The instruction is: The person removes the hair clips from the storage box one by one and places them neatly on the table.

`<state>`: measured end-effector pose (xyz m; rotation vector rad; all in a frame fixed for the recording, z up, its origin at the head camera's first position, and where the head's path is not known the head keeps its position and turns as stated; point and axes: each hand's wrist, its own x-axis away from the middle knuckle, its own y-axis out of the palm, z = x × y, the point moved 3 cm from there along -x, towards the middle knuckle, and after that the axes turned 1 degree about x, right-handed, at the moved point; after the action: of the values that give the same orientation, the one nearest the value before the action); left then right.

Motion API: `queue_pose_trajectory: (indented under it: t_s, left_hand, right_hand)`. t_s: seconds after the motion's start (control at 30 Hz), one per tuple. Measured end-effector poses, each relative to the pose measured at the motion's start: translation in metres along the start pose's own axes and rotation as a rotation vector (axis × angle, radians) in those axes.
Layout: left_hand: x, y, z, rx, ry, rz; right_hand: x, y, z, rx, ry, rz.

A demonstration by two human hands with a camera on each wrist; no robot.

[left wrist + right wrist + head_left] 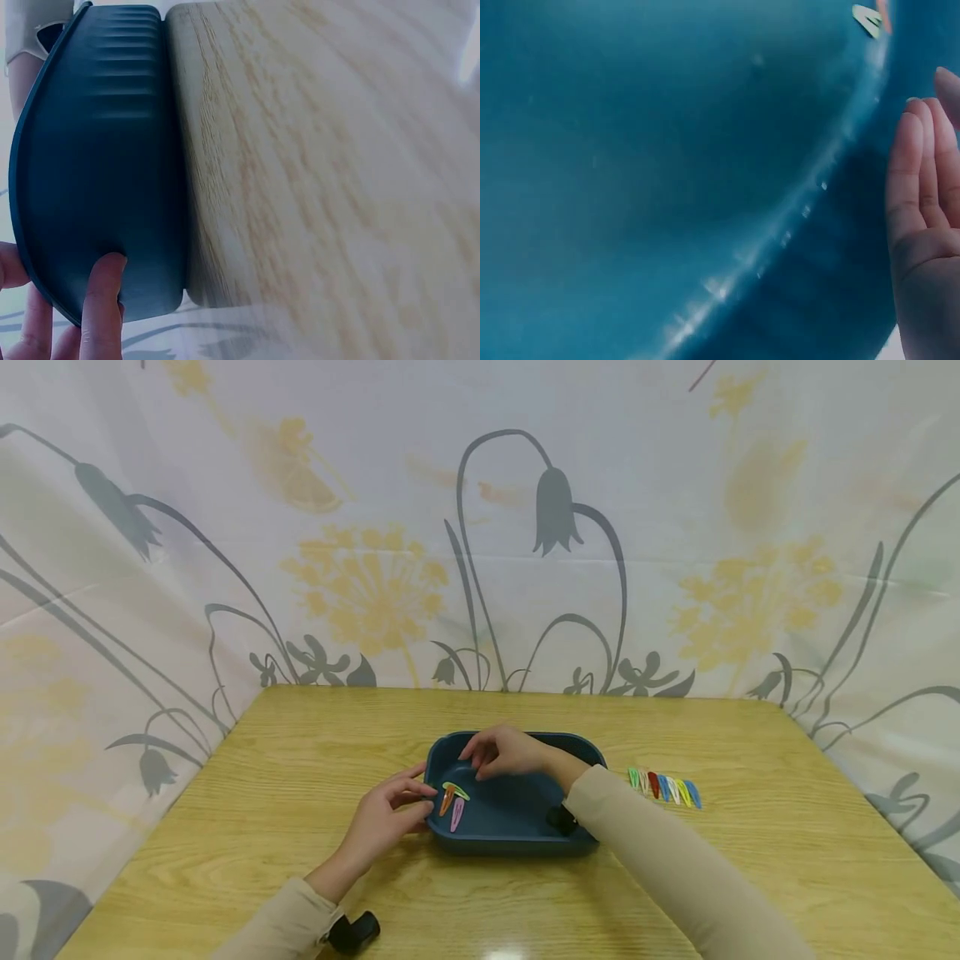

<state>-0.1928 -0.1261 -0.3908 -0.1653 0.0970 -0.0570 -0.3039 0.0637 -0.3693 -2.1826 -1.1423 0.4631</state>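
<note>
A dark blue plastic basin (517,839) stands on the table. My left hand (390,814) grips its left rim, one fingertip pressing the outer wall in the left wrist view. Over the basin's far left part hovers my right hand (510,752), its fingers (907,161) fairly straight and together, with nothing visible in them. Below it, on the basin floor at the left, lie a green hair clip (459,791), an orange hair clip (447,799) and a pink hair clip (457,815). The green and orange ones touch or overlap.
To the right of the basin, several coloured hair clips (664,787) lie in a row on the wooden table (315,735). A flower-patterned cloth (480,527) hangs behind the table and along its sides.
</note>
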Motion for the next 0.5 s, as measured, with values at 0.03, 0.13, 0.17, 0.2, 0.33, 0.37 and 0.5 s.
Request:
queue_pose_trajectory:
  t_s: [0.03,0.13,0.17,0.2,0.33,0.37,0.5]
  left_hand:
    - [0.0,0.0,0.0,-0.001,0.001,-0.001]
    - [0.001,-0.001,0.0,-0.002,-0.007,-0.004]
    - [0.001,-0.001,-0.001,-0.002,-0.009,-0.007]
    - [0.001,-0.001,-0.001,0.002,-0.017,-0.008]
    - [0.0,-0.002,-0.003,0.009,-0.023,-0.012]
    - [0.0,-0.002,-0.003,0.01,-0.02,-0.014]
    - [0.0,-0.002,-0.003,0.008,-0.017,-0.014]
  right_hand:
    - [-0.002,0.002,0.0,0.005,-0.003,-0.009]
    - [-0.006,0.008,0.001,0.035,0.0,-0.034]
    - [-0.007,0.01,0.001,0.044,0.005,-0.041]
    - [-0.008,0.012,0.001,0.049,0.009,-0.047]
    - [-0.014,0.017,0.002,0.071,0.015,-0.05]
    - [-0.015,0.018,0.003,0.072,0.021,-0.049]
    - [-0.02,0.023,0.005,0.107,0.035,-0.061]
